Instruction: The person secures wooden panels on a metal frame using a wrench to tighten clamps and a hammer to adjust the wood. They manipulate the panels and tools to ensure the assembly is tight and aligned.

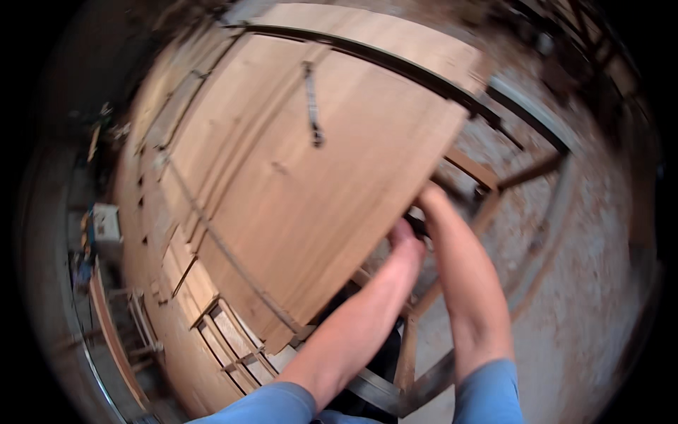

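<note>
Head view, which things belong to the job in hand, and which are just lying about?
Seemingly in the job:
left hand and right hand, grip hidden
large wooden panel, at whose edge they work

Apparently lying about:
wrench-like tool, unheld on the panel
white boxy thing, far left

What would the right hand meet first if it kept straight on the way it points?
Probably the near edge or underside of the broad wooden panel; the right hand is partly hidden at that edge, so its depth is unclear.
</note>
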